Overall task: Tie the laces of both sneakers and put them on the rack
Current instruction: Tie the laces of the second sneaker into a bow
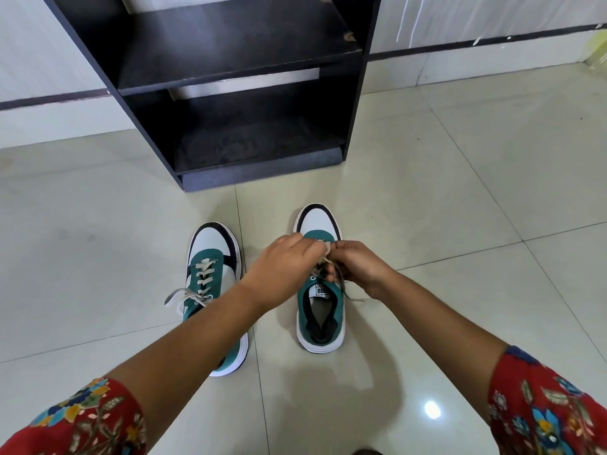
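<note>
Teal suede, white leather and black trim are making up both sneakers, which are sitting toes-away on the pale glossy floor tiles [460, 178], near the foot of the dark wooden shoe rack [236, 60] at the far side. We are working over the right-hand sneaker [320, 310], with both hands meeting above its tongue. Our left hand [282, 267] is reaching across from the left, its fingers pinched together on the cream lace of that shoe [323, 257]. Our right hand [358, 267] is curling its fingers closed around the same lace, with one loose end trailing off to the right. The left-hand sneaker [213, 257] is lying just beside our left forearm, its own flat cream laces [187, 295] hanging untied towards the left. Our red floral sleeves [545, 408] are framing the near corners.
</note>
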Demonstrator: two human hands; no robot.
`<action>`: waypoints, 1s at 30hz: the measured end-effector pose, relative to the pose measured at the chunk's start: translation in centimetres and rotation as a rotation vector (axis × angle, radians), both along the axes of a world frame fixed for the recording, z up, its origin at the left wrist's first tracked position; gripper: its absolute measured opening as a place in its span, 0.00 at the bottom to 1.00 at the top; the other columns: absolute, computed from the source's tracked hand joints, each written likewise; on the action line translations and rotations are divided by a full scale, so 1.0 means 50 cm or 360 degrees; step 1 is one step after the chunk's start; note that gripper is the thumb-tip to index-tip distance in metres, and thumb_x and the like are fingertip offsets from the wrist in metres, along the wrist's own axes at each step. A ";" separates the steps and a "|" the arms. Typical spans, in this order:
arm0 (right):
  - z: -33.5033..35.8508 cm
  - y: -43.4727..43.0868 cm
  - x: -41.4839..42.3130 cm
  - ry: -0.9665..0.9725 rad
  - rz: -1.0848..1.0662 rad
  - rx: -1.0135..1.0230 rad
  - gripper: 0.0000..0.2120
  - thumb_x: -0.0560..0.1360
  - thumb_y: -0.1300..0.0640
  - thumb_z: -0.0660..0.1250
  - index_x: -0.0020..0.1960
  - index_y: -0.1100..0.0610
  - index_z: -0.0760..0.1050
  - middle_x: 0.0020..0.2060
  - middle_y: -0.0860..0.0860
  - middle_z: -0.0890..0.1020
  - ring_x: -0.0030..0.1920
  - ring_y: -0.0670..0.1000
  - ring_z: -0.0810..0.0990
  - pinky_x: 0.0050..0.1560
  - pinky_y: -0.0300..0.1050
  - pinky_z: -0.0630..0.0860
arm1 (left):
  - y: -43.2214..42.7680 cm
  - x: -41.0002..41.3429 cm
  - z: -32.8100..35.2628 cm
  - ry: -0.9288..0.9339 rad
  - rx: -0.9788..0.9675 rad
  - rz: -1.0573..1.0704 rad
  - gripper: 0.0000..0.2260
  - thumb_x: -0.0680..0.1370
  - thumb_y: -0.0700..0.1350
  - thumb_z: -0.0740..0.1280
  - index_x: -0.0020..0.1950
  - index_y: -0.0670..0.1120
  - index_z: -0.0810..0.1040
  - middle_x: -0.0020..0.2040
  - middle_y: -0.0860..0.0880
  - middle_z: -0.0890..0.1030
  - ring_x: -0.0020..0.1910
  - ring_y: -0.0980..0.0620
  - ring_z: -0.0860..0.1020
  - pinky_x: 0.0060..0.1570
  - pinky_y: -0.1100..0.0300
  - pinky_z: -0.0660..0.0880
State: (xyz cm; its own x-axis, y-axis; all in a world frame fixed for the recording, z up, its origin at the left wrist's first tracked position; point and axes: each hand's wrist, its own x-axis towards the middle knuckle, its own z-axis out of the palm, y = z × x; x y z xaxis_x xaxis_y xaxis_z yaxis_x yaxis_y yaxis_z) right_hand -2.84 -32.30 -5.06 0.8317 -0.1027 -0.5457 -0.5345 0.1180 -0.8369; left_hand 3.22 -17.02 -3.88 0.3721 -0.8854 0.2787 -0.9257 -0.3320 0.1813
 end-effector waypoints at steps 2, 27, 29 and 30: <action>0.000 0.001 -0.002 -0.0096 -0.0024 0.0080 0.08 0.77 0.63 0.57 0.46 0.54 0.74 0.26 0.51 0.75 0.26 0.48 0.75 0.32 0.40 0.69 | -0.006 -0.003 0.007 0.0508 -0.0127 0.0350 0.03 0.75 0.38 0.63 0.47 0.40 0.71 0.41 0.42 0.79 0.41 0.42 0.76 0.37 0.55 0.69; -0.023 0.044 -0.060 -0.0458 -0.0304 -0.0277 0.10 0.71 0.59 0.71 0.34 0.62 0.74 0.34 0.49 0.74 0.35 0.43 0.74 0.42 0.35 0.71 | -0.021 0.017 0.010 0.2548 -0.0308 0.1121 0.11 0.74 0.34 0.66 0.37 0.44 0.67 0.29 0.47 0.70 0.26 0.55 0.64 0.22 0.67 0.60; -0.021 0.052 -0.064 -0.0456 -0.0352 -0.0474 0.05 0.67 0.63 0.74 0.35 0.60 0.79 0.41 0.47 0.74 0.42 0.37 0.76 0.51 0.34 0.72 | -0.022 0.009 0.003 0.2518 -0.0439 0.1187 0.11 0.74 0.34 0.67 0.36 0.44 0.67 0.30 0.47 0.70 0.26 0.55 0.64 0.21 0.67 0.61; -0.017 0.053 -0.065 -0.0433 -0.0372 -0.0506 0.06 0.66 0.64 0.75 0.35 0.57 0.80 0.44 0.46 0.74 0.45 0.36 0.76 0.55 0.37 0.72 | -0.021 0.008 -0.002 0.2500 -0.0501 0.1219 0.11 0.74 0.35 0.67 0.36 0.44 0.67 0.30 0.47 0.70 0.26 0.55 0.64 0.21 0.67 0.61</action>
